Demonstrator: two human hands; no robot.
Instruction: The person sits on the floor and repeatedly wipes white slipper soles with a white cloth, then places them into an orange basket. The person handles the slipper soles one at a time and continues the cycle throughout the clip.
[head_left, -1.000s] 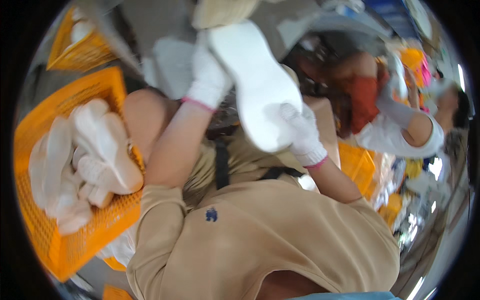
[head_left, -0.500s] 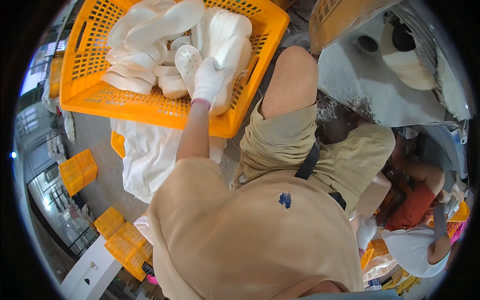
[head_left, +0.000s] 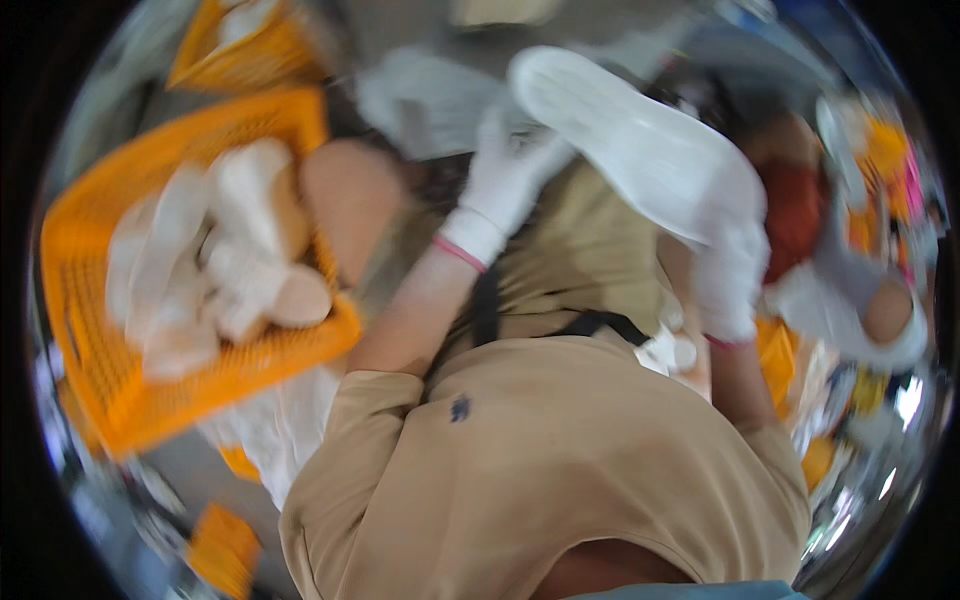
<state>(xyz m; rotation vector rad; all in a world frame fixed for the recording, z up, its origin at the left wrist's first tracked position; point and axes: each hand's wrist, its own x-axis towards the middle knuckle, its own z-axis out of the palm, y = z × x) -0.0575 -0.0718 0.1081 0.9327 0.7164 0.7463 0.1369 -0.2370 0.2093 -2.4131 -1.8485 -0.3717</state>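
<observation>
A long white clog (head_left: 635, 140) slants across the space in front of me, its smooth, sole-like face toward the view; motion blurs its detail. My right hand (head_left: 728, 270), in a white glove, is closed around its near right end. By the clog's far left end is my left hand (head_left: 508, 178), also gloved in white, with thumb and fingers apart and nothing seen in it. Its fingertips come close to the clog's edge; whether they touch is blurred. At the left, an orange crate (head_left: 85, 330) holds several white clogs (head_left: 180, 220) in a heap.
Another orange crate (head_left: 200, 50) with white pieces stands at the far left. White cloth (head_left: 290, 425) hangs below the near crate. A pale grey sheet-like surface (head_left: 420, 100) lies beyond my knees. At the right sits another person (head_left: 850, 310) among orange containers.
My left hand has left the crate and moved right, in front of my lap. My right hand has come up with a white clog. The view has swung right, shifting the crate left.
</observation>
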